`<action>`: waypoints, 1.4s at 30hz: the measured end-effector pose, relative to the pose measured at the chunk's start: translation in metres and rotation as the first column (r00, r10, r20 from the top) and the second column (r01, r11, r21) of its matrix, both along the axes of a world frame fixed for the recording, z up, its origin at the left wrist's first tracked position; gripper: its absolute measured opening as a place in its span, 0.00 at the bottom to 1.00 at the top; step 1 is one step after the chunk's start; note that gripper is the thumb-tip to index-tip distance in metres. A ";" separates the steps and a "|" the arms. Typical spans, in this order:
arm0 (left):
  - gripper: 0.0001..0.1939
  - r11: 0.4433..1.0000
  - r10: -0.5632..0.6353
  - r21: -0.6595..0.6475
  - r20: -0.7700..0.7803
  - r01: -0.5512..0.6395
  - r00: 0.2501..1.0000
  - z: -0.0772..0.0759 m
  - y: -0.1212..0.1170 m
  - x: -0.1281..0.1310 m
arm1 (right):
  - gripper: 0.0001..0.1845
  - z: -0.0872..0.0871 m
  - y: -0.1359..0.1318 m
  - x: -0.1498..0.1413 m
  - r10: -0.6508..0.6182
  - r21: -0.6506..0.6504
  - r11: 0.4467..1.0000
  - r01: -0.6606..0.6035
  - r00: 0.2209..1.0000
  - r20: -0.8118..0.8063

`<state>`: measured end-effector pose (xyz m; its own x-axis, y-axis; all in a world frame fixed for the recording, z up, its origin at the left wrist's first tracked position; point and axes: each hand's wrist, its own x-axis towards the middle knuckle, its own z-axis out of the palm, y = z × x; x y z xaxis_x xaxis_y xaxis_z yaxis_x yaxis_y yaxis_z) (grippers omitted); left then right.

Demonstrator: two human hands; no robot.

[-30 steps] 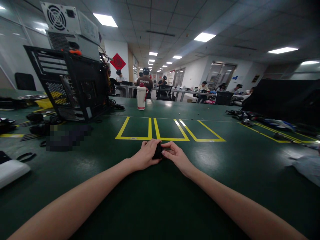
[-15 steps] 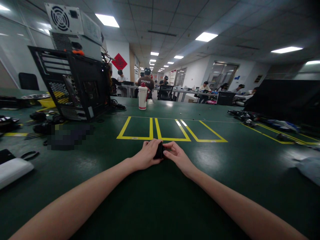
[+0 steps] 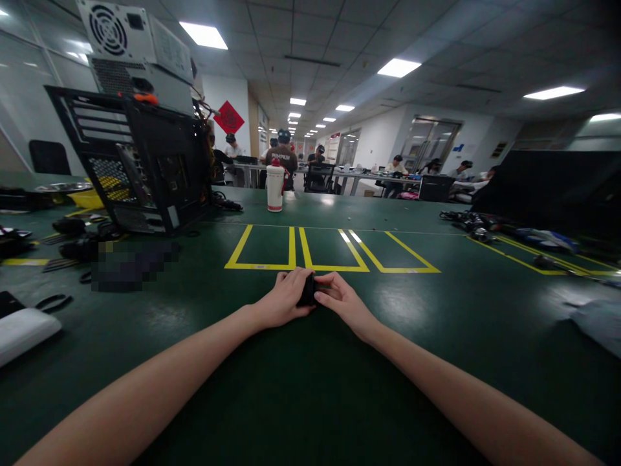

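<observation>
Right now, the left hand [image 3: 285, 296] is squeezing its fingers around a small, black, blocky thing [image 3: 306, 293]. The right hand [image 3: 343, 303] is pinching its right side. It is sitting on or just above the dark green bench [image 3: 310, 388], near the yellow tape lines [image 3: 334, 268].

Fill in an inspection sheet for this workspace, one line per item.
Surface: dark green table, marked with yellow tape outlines; glare patches.
Job's things: small black object, between the hands, partly hidden; exact type unclear.
Clutter: open computer case at left with power supplies stacked on top; white tumbler; white item at left edge.
Hands: left hand wraps the black object; right hand has fingertips at its right side, grip unclear.
Cables: dark tangle beside the case.
Surroundings: people at tables behind; ceiling lights on.
</observation>
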<state>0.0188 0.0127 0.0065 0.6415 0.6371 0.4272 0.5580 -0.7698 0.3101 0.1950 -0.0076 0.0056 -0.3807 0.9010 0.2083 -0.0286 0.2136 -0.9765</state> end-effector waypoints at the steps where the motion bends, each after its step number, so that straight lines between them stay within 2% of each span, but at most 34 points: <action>1: 0.29 1.000 -0.002 0.001 0.000 0.002 1.000 0.000 0.000 0.000 | 0.12 0.000 0.000 0.000 -0.009 0.003 1.000 0.009 1.000 0.005; 6: 0.31 1.000 0.002 0.007 0.006 -0.002 1.000 -0.003 0.001 0.001 | 0.16 -0.001 0.003 0.000 -0.067 -0.011 0.998 0.068 0.997 0.035; 9: 0.31 1.000 0.006 0.004 0.004 -0.006 1.000 -0.004 0.002 0.001 | 0.18 -0.002 0.004 -0.001 -0.043 -0.052 0.998 0.045 0.998 0.038; 12: 0.31 1.000 0.004 0.007 0.007 -0.004 1.000 -0.005 0.003 0.001 | 0.17 -0.003 0.003 -0.001 0.003 -0.038 0.999 -0.003 1.000 -0.013; 15: 0.31 1.000 0.002 0.009 0.008 -0.002 1.000 -0.005 0.004 0.000 | 0.14 -0.004 0.003 -0.002 0.000 -0.003 1.000 0.000 0.999 -0.047; 18: 0.31 1.000 0.004 0.011 0.011 -0.004 1.000 -0.005 0.004 0.001 | 0.12 -0.005 0.004 -0.002 -0.031 0.022 0.999 0.032 0.999 -0.030; 22: 0.31 1.000 0.005 0.011 0.018 -0.006 1.000 -0.006 0.003 0.001 | 0.16 -0.004 0.005 -0.001 -0.058 -0.014 0.998 0.059 0.998 0.025; 27: 0.31 1.000 -0.001 0.004 0.011 0.001 1.000 -0.005 0.003 0.000 | 0.17 0.000 0.001 -0.001 -0.003 -0.036 0.999 0.003 1.000 0.015; 33: 0.30 1.000 -0.004 0.005 0.019 0.004 1.000 -0.005 0.003 0.001 | 0.11 -0.002 0.001 -0.001 -0.024 0.030 0.999 0.024 1.000 0.007; 38: 0.31 1.000 0.011 0.003 0.014 -0.011 1.000 -0.006 0.004 0.002 | 0.16 -0.004 0.005 0.000 -0.060 0.002 0.998 0.060 0.997 0.057; 42: 0.31 1.000 0.010 0.012 0.006 -0.010 1.000 -0.005 0.003 0.001 | 0.18 -0.003 0.003 -0.001 0.001 -0.020 1.000 -0.001 1.000 0.006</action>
<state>0.0200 0.0158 0.0013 0.6326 0.6382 0.4387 0.5637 -0.7679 0.3042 0.1944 -0.0048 0.0029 -0.3825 0.9046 0.1883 -0.0229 0.1944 -0.9807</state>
